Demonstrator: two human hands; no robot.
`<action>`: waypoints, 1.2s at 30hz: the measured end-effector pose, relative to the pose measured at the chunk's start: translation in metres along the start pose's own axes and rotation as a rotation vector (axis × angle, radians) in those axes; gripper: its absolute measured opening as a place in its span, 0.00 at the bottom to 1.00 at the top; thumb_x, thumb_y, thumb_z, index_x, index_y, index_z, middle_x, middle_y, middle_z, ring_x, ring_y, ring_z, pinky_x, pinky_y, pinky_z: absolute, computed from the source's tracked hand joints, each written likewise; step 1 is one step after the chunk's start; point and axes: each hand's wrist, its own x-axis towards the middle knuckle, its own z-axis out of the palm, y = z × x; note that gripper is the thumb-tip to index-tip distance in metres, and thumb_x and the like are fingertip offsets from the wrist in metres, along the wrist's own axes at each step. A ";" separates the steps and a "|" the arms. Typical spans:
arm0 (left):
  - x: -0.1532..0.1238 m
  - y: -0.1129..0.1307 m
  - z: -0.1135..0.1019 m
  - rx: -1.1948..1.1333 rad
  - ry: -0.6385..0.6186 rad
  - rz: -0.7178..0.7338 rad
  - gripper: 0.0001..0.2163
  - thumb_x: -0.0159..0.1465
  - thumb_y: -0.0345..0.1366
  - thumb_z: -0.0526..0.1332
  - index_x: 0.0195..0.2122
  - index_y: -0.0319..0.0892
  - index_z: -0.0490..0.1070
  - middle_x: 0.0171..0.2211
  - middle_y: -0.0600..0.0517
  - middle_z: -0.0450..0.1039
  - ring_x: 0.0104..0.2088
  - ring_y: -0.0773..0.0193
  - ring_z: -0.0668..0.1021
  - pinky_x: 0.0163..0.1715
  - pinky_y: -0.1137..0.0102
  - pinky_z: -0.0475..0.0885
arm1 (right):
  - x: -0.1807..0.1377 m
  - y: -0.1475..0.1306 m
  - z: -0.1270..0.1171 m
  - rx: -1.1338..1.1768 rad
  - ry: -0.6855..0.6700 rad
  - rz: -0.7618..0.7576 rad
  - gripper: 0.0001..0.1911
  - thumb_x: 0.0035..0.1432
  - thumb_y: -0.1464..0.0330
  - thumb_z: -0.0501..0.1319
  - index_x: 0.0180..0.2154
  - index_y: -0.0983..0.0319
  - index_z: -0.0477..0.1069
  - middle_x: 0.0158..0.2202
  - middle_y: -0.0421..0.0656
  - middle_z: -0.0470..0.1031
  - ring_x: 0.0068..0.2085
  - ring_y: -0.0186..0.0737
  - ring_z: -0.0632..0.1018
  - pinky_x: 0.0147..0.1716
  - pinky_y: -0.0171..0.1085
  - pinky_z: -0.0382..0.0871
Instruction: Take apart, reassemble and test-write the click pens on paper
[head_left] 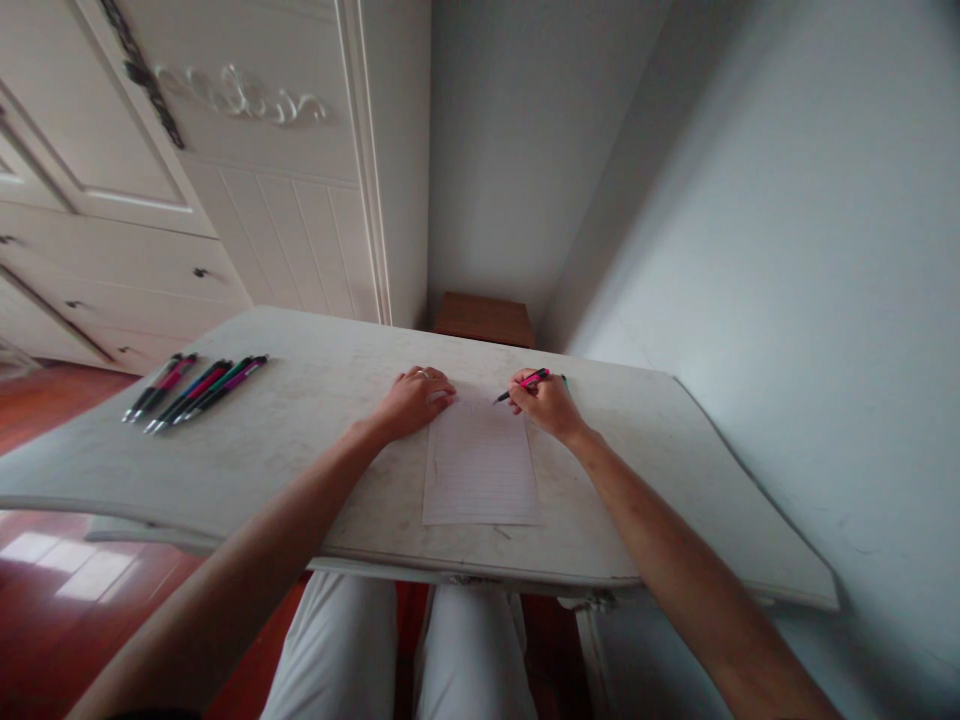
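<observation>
The right hand [550, 402] grips one pink pen [523, 385], tip at the top edge of one lined sheet [481, 468] centred on the table [315, 440]. The left hand [413, 399] lies flat, fingers on the sheet's top-left corner, holding nothing. Five pens [193, 388] lie grouped at far left.

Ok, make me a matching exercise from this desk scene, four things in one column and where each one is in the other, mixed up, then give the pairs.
Things:
1. left hand
2. right hand
3. row of pens
4. sheet of lined paper

Places or states:
A. lying side by side at the table's far left
B. flat on the table between the two hands
C. gripping a pink pen at the sheet's top right corner
D. resting on the sheet's top left corner

Pairs: 1-D, 2-C, 3-A, 4-B
</observation>
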 end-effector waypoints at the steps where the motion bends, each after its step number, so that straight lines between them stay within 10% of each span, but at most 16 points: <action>1: 0.000 0.000 0.000 0.002 -0.002 0.002 0.15 0.67 0.43 0.54 0.44 0.47 0.78 0.51 0.47 0.75 0.53 0.53 0.73 0.55 0.58 0.66 | 0.000 0.000 0.000 0.005 -0.002 0.004 0.09 0.57 0.66 0.56 0.29 0.62 0.72 0.22 0.41 0.78 0.24 0.37 0.80 0.27 0.31 0.71; 36: -0.001 0.004 -0.003 0.021 -0.012 -0.027 0.16 0.67 0.44 0.53 0.45 0.48 0.78 0.51 0.48 0.75 0.53 0.53 0.73 0.55 0.57 0.66 | -0.002 -0.006 -0.008 -0.136 0.040 -0.002 0.09 0.55 0.69 0.55 0.24 0.61 0.70 0.20 0.41 0.76 0.23 0.37 0.79 0.26 0.31 0.68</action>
